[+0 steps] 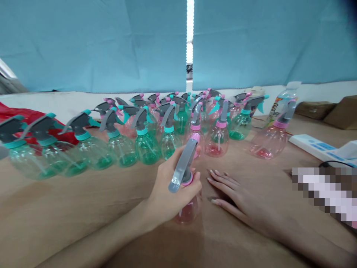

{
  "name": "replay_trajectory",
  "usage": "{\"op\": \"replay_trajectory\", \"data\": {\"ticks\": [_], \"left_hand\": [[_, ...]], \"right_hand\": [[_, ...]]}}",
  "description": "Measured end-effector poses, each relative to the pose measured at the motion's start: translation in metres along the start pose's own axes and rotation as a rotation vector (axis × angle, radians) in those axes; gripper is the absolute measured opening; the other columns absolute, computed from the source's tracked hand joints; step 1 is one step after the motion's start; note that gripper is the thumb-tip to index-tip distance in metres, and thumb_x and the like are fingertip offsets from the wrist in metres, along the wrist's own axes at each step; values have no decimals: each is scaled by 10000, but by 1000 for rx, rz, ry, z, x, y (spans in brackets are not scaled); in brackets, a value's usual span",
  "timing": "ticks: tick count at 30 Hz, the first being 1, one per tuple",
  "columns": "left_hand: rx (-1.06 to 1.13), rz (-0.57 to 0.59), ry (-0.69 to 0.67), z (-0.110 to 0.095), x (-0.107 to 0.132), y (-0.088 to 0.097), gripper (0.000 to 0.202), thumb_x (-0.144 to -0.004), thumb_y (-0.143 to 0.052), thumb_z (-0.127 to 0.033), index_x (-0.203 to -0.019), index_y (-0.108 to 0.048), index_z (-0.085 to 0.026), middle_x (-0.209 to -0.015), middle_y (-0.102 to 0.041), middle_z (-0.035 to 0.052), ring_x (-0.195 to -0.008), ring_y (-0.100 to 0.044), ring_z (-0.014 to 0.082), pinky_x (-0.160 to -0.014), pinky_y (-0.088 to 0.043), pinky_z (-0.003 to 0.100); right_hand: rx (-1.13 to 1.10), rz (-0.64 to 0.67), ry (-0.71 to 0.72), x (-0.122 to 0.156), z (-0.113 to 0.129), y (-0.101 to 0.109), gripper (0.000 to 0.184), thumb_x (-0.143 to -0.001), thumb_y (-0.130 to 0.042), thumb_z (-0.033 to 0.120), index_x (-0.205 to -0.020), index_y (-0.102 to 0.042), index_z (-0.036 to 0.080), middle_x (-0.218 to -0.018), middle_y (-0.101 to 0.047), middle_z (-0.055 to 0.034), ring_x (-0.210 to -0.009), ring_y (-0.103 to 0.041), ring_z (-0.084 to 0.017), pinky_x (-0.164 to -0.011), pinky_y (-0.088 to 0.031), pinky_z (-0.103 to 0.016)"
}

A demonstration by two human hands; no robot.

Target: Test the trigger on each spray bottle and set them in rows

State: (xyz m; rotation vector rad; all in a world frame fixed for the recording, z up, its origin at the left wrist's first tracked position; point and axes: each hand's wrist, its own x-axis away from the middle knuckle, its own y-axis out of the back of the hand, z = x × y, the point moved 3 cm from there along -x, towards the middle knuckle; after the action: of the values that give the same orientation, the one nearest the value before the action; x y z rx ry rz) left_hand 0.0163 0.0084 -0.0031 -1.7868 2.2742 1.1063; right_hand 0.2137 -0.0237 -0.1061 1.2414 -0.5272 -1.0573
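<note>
Apparently at a holding step, the left hand (164, 195) grips the near pink spray bottle (189, 213), perhaps standing on the table (117, 190); the right hand (247, 197) lies right, fingers parted. Any shift calls for steadiness.

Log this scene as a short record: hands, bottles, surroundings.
Left hand: wrapped around the upper part of a pink spray bottle
Right hand: empty, fingers spread low over the wooden table
Held bottle: grey trigger head, pink collar; base contact unclear
Front left: row of green spray bottles, turquoise collars
Behind: more green and pink bottles, crowded together
Far right: labelled clear plastic bottle, brown boxes, probable power strip
Backdrop: blue curtain
</note>
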Motion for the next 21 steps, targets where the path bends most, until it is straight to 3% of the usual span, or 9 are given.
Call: {"op": "replay_trajectory", "data": {"ticks": [14,18,21], "left_hand": [[-8,0,39,1,1,1,479,-763,-567,-129,-1204,-544,-315,-958,-713,-4,-691,-683,150,-693,-565,301],[-15,2,56,2,2,1,482,-765,-574,-132,-1209,-542,-317,-825,-698,-15,-664,-677,160,-659,-557,297],[-11,3,54,3,2,1,491,-767,-568,-128,-1216,-537,-324,-765,-666,-35,-660,-668,151,-659,-547,279]], "right_hand": [[-39,-29,-3,0,0,-1,532,-967,-435,451,-1442,-384,217,-1486,-387,-83,-1372,-340,-263,-1111,-320,-508],[-54,-40,-6,0,0,1,529,-962,-451,446,-1446,-377,246,-1479,-405,-71,-1369,-345,-265,-1111,-320,-512],[-24,-15,-7,0,1,2,534,-968,-423,465,-1429,-408,196,-1483,-392,-88,-1373,-338,-261,-1111,-320,-506]]}}
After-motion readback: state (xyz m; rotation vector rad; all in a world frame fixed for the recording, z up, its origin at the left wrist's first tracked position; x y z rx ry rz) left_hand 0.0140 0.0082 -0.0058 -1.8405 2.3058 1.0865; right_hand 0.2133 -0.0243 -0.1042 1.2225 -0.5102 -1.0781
